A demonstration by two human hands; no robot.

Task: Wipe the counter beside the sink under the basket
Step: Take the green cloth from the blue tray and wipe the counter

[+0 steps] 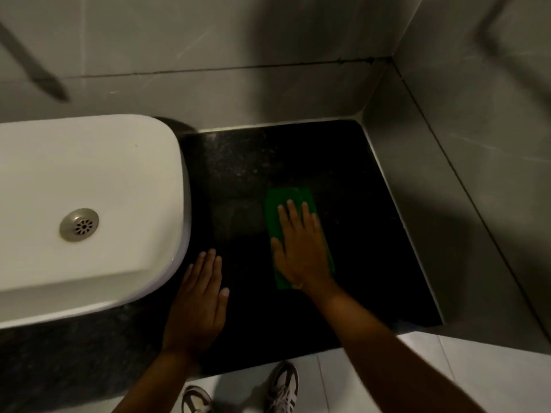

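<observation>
A dark speckled counter [372, 234] runs right of a white sink [89, 189] into the wall corner. A green cloth [286, 198] lies flat on the counter's middle. My right hand [301, 248] presses palm down on the cloth, fingers spread and pointing away from me, covering its near half. My left hand [199, 299] rests flat on the bare counter beside the sink's front right corner, fingers together, holding nothing. No basket is in view.
Grey tiled walls [268, 84] close the counter at the back and on the right. The sink's metal drain [79, 225] shows at left, with a blurred tap [35, 70] above. Below the counter's front edge are pale floor tiles and my shoes [283, 386].
</observation>
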